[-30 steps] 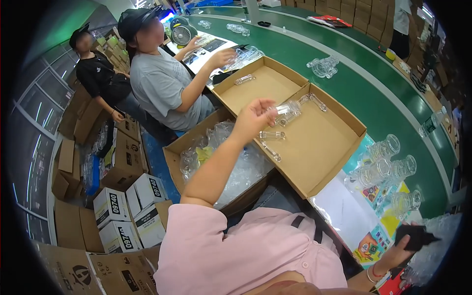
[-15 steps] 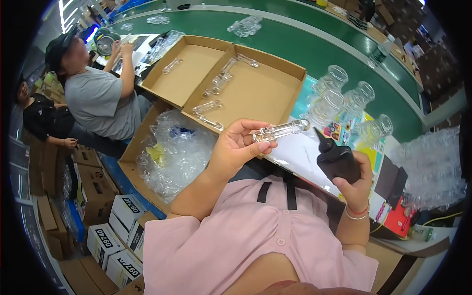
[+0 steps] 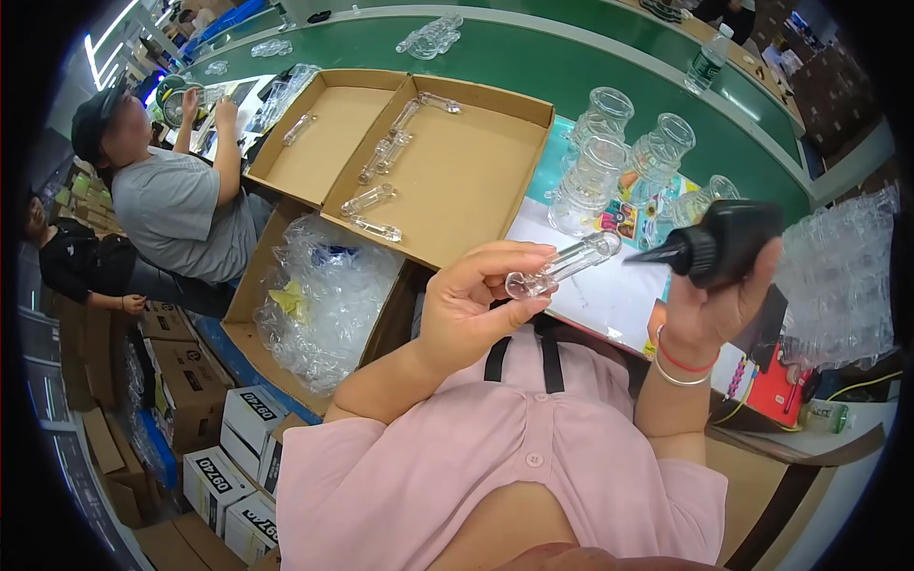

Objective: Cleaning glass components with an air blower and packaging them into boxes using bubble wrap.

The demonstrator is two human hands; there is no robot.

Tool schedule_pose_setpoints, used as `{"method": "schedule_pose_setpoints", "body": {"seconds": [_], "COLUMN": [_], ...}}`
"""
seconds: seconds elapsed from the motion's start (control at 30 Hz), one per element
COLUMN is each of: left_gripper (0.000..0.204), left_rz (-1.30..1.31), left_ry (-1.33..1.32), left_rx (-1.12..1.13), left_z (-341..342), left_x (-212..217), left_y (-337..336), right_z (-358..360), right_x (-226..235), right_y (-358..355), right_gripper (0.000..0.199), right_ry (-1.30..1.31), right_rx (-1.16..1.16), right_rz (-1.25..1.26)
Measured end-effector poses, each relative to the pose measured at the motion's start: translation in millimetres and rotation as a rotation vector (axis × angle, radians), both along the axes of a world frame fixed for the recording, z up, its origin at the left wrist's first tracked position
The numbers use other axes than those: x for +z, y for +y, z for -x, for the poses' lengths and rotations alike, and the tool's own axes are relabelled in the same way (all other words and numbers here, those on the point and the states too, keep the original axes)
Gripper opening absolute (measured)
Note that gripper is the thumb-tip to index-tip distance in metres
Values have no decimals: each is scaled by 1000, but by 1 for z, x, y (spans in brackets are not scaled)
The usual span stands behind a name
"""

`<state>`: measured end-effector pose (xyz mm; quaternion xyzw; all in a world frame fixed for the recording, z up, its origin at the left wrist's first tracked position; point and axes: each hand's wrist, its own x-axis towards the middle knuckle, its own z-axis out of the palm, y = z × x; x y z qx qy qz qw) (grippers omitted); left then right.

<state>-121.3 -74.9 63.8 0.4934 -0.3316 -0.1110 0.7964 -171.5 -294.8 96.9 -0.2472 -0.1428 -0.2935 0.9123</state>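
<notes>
Pinched between the thumb and fingers of my left hand [image 3: 487, 305] is a clear glass tube [image 3: 574, 259] with rounded, bulbous ends. My right hand [image 3: 709, 309] grips a black squeeze bottle [image 3: 728, 246] with a pointed nozzle. The bottle is tipped sideways, its nozzle aimed left toward the tube's far end, a small gap apart. Left of my hands, similar glass tubes [image 3: 368, 198] lie along the left side of an open cardboard tray [image 3: 457, 190]. Several larger clear glass vessels [image 3: 588, 186] stand beyond my hands on a colourful printed sheet.
A second shallow cardboard tray [image 3: 338, 124] adjoins on the left. Below it, a cardboard box [image 3: 249, 328] holds crumpled clear plastic [image 3: 324, 314]. Clear bubble packaging [image 3: 838, 285] stacks at the right. A water bottle [image 3: 709, 62] stands on the green bench [image 3: 533, 71]. A co-worker [image 3: 181, 181] sits at left.
My right hand has lifted and tilted the black bottle so its nozzle points sideways at the glass tube. The tube now angles up more to the right. The view has shifted slightly.
</notes>
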Motion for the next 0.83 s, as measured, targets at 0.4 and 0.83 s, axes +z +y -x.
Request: {"method": "schedule_pose_setpoints", "body": {"seconds": [0.4, 0.83], "left_gripper": [34, 38], "left_rz": [-12, -45], "left_ry": [-77, -172], "left_rx": [125, 123], "left_z": [9, 12], "left_x": [-4, -6], "left_y": [-2, 3], "right_z": [14, 34], "right_x": [26, 28], "right_y": [35, 42], "right_gripper": [47, 60], "right_ry": [284, 373], "right_rx": [-608, -604], "right_rz": [782, 950]}}
